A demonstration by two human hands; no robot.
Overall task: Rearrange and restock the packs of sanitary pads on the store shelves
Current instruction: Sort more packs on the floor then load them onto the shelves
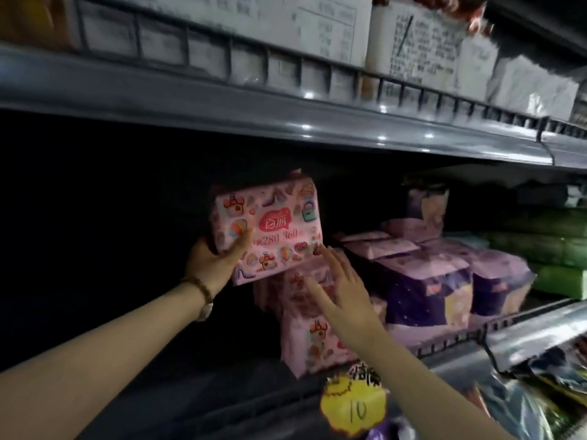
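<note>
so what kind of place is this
Most likely a shop aisle: tiered metal shelves, rows of wrapped goods like the pink pack in the left hand and the purple packs, and a yellow handwritten price tag marked 10.

Above me, white boxes [422,42] stand in a row on the top shelf [286,122]. Their faces carry handwriting too blurred to read. Something red [451,7] lies over them at the upper edge, and I cannot tell what it is. Far right, green packs [552,246] are stacked flat, one on another. Down front, a yellow tag [352,404] with a scalloped edge sits at the front of the lower shelf [533,331], with "10" written on it by hand. Right of it lie shiny bags [536,398], blurred. A bead bracelet [203,289] circles my left wrist, with a watch [207,310] just beside it.
</note>
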